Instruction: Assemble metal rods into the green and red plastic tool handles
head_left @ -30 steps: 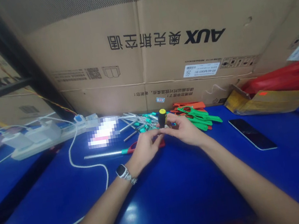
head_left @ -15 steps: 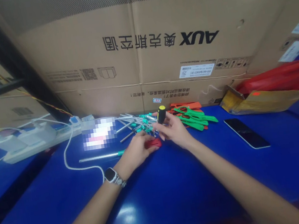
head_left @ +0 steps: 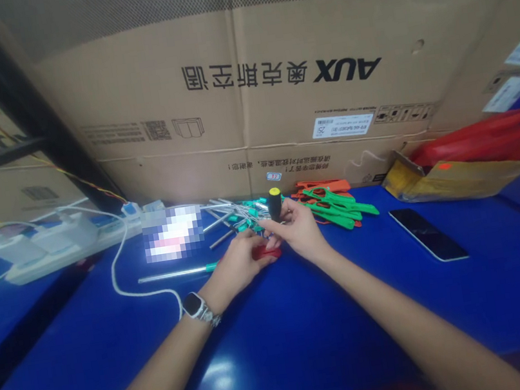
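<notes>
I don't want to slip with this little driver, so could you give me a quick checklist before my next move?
1. Right hand gripping the black-and-yellow handle: ok, held between the fingers.
2. Handle upright: ok, yellow end up.
3. Left hand steadying the red handle: ok, fingers around it.
4. Driver tip seated: cannot tell; fingers hide the lower end.
5. White cable clear of the left forearm: not ok; it passes out of sight behind the forearm, contact unclear.
6. Phone clear of both hands: ok, lying apart at the right.
</notes>
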A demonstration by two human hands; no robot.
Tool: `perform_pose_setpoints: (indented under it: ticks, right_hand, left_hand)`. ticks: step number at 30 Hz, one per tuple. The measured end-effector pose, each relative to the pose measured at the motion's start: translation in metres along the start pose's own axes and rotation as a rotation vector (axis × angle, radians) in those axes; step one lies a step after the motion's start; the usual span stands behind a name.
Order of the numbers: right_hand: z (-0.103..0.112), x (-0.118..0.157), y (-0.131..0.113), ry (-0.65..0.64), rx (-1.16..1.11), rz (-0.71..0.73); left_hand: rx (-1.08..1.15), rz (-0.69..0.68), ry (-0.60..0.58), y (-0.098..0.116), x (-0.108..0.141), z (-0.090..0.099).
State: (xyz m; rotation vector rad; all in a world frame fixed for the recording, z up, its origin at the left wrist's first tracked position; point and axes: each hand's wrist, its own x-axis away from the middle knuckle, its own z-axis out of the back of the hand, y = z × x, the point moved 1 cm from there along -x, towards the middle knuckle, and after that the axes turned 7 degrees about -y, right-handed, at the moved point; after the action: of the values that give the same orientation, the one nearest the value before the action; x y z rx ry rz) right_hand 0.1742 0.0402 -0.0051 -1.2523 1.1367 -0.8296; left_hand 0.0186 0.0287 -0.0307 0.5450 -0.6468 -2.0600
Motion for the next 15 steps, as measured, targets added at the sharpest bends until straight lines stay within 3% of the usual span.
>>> perform_pose_setpoints:
  ticks: [7, 10, 15]
  right_hand:
    - [0.019, 0.006, -0.008, -0.222, 0.014, -0.016]
    - [0.025, 0.004, -0.010, -0.151, 0.130, -0.008]
    - [0.013, 0.003, -0.005, 0.026, 0.153, 0.028]
  left_hand:
    - [0.006, 0.012, 0.005, 0.000, 0.000, 0.001]
    - [0.015, 0.028, 0.001, 0.000, 0.000, 0.001]
    - [0.015, 0.017, 0.013, -0.003, 0.001, -0.001]
